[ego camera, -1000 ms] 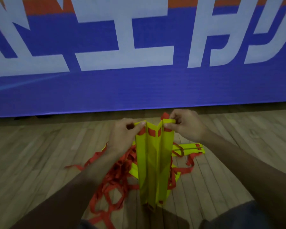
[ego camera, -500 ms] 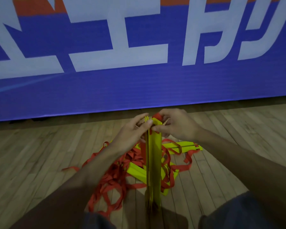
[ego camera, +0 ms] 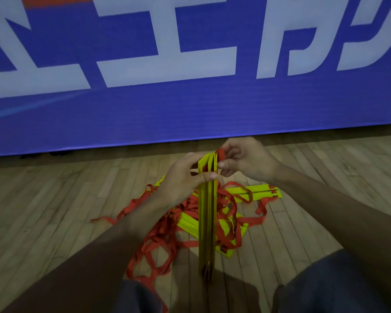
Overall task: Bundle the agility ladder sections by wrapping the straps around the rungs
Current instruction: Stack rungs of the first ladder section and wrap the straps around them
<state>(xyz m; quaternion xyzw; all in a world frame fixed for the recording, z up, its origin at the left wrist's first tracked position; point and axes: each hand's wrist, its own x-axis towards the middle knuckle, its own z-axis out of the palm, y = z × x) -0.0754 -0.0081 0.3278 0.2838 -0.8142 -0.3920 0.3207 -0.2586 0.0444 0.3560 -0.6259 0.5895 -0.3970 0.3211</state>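
A stack of yellow ladder rungs (ego camera: pixel 207 222) stands on end on the wooden floor between my knees. My left hand (ego camera: pixel 181 177) grips the stack near its top, thumb across the front edge. My right hand (ego camera: pixel 246 161) pinches the red strap (ego camera: pixel 221 153) at the top of the stack. More yellow rungs (ego camera: pixel 255 193) lie flat on the floor behind, tangled in loose red straps (ego camera: pixel 160 236) that spread to the left and right.
A large blue banner (ego camera: pixel 190 109) with white lettering stands upright just beyond the pile. Wooden floorboards (ego camera: pixel 54 199) stretch to both sides. My dark-trousered knees (ego camera: pixel 325 285) frame the stack at the bottom.
The fanned rungs have been pressed together into a tight edge-on stack. My left hand slid lower to clamp it, while my right hand took the strap at the top.
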